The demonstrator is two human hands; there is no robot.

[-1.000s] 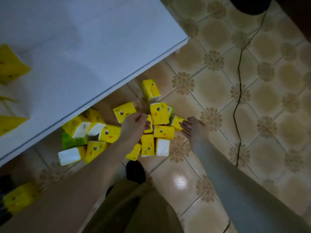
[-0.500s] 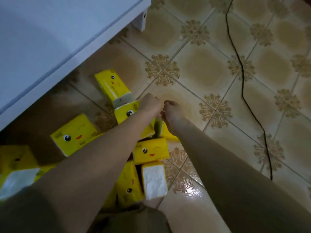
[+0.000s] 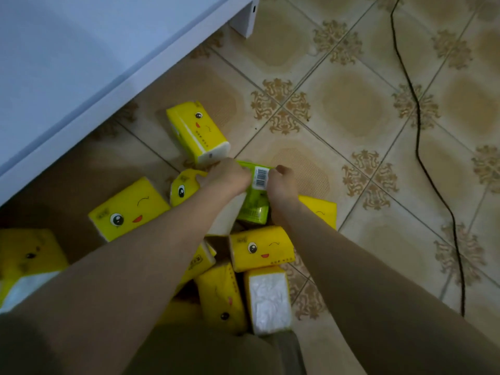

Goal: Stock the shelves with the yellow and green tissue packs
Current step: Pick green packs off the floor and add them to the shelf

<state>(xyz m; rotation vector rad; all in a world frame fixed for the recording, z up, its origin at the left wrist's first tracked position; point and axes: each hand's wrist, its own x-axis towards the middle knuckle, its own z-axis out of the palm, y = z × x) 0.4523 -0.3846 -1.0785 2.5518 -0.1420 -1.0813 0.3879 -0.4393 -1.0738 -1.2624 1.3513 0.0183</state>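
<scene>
- Between the left hand [image 3: 227, 178] and the right hand [image 3: 282, 186] sits the green tissue pack [image 3: 255, 209], its barcode label [image 3: 261, 177] turned up towards me.
- Both hands are drawn close together and grip the pack from opposite sides. I cannot tell whether it is clear of the pile yet.
- Its long axis runs straight away from me, parallel to both hands, so neither hand is nearer and each has one long side.
- Yellow tissue packs [image 3: 197, 131] lie scattered just beyond the left hand, below both wrists and out to the left.
- Up and to the left of the hands is the white shelf board [image 3: 108, 63]. I judge the carry must swing that way, with the left hand leading.
</scene>
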